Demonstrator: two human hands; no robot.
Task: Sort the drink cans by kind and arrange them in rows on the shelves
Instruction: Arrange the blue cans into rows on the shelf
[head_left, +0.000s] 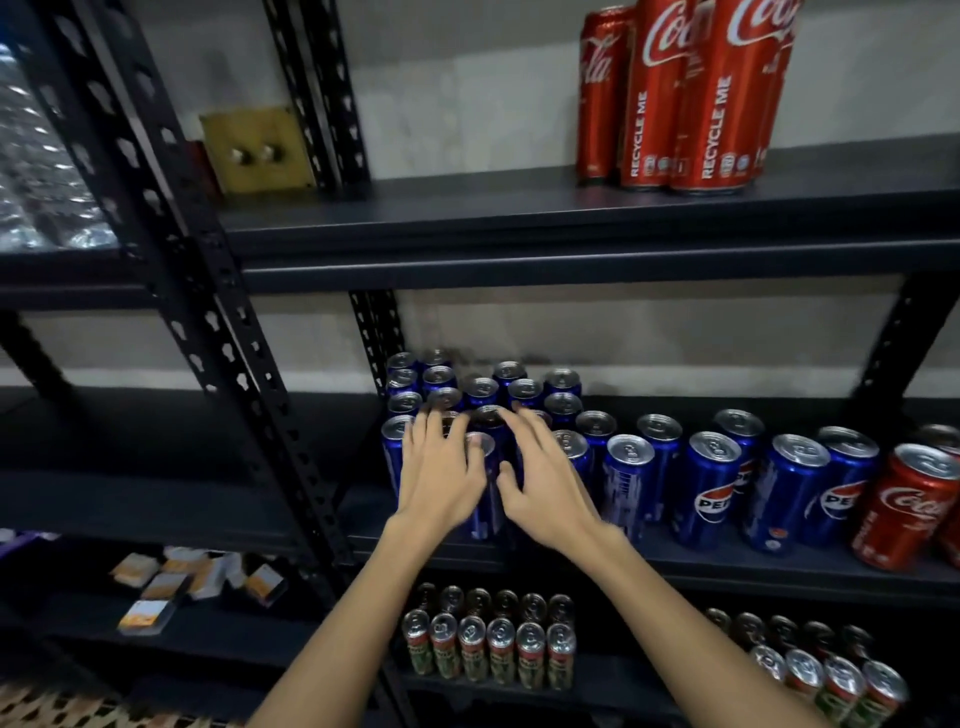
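Blue Pepsi cans (709, 488) stand in rows on the middle shelf (779, 569), packed tightly at the left. My left hand (439, 475) and my right hand (545, 486) hover side by side over the front of that packed group, fingers spread, holding nothing. One blue can (483, 512) shows between the two hands. A red Coca-Cola can (904, 506) stands at the right end of the same shelf. Tall red Coca-Cola cans (691, 93) are grouped on the upper shelf (467, 218).
Green and red cans (491, 647) fill rows on the lower shelf, with more (831, 680) at the lower right. Black slotted uprights (228, 332) frame the left side. Small orange and white packets (197, 577) lie on a neighbouring low shelf. A brass switch plate (257, 150) is on the wall.
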